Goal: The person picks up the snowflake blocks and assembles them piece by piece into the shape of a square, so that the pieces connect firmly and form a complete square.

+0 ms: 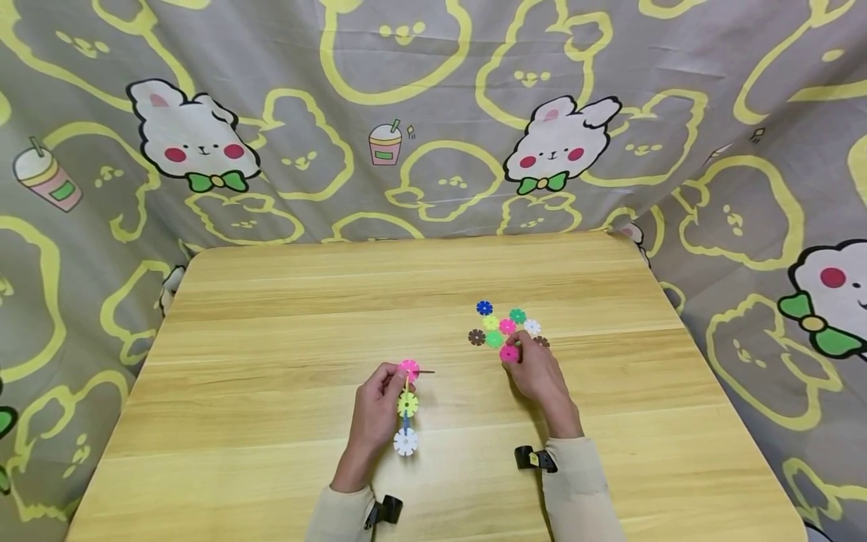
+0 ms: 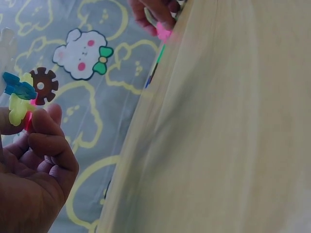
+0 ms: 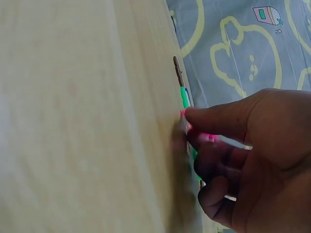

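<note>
My left hand [image 1: 376, 403] pinches the pink end of a chain of interlocking snowflake discs. In the head view its yellow disc [image 1: 407, 405] and white disc [image 1: 406, 442] hang toward me, with a blue disc [image 1: 406, 423] edge-on between them. A brown disc [image 2: 44, 86] juts from the pink end in the left wrist view. To the right, my right hand [image 1: 538, 376] has thumb and fingers on a loose pink snowflake disc [image 1: 509, 353] at the near side of a cluster. That disc looks pinched and slightly raised in the left wrist view.
Loose discs lie flat around the right fingertips: a dark blue disc [image 1: 484, 308], a green disc [image 1: 518, 315], a brown disc [image 1: 477, 337], a white disc [image 1: 533, 327] and others. The wooden table [image 1: 237, 361] ends at a patterned curtain [image 1: 433, 113] behind and at both sides.
</note>
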A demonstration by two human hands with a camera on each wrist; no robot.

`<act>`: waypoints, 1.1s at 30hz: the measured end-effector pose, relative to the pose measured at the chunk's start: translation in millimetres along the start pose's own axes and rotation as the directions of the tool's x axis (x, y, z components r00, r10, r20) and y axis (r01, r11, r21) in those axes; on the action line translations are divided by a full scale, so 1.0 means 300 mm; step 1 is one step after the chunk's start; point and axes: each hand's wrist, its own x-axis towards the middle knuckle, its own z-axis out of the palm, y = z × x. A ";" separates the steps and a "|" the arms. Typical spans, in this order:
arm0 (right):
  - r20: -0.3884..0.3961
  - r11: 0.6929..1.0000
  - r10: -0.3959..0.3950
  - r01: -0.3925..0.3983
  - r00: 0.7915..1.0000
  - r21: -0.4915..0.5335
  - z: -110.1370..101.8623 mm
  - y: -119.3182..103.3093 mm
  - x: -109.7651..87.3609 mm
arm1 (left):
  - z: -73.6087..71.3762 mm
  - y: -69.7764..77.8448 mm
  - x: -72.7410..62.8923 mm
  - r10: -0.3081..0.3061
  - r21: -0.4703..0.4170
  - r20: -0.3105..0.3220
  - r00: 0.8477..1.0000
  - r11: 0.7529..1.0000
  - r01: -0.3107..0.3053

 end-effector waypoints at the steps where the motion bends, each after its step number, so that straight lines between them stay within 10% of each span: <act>1: 0.004 1.000 0.002 -0.002 1.000 0.008 0.000 -0.003 -0.001 | -0.001 0.001 0.000 0.001 -0.002 -0.002 1.000 1.000 -0.001; 33: 0.011 0.887 -0.246 0.220 0.969 0.405 0.025 -0.105 -0.055 | -0.007 -0.006 0.007 0.006 -0.008 -0.013 1.000 1.000 -0.006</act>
